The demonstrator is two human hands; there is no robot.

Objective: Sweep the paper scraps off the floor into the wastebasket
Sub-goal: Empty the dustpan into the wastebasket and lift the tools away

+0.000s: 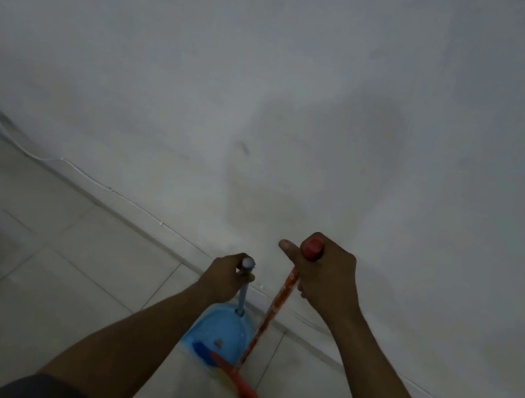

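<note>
Two bare hands each grasp a long handle. The left hand [223, 277] curls round the top of a blue dustpan [218, 327] handle; the right hand [324, 278] wraps the top of a red broom [269, 314], thumb sticking out. The dustpan sits on the tiled floor [71, 253] beside a white wall [271, 96], with the broom's head at its open lip. Inside lies a small reddish scrap [218, 342], possibly paper; blur hides detail.

Wall [277, 62] close ahead, free floor [40, 231] left
</note>
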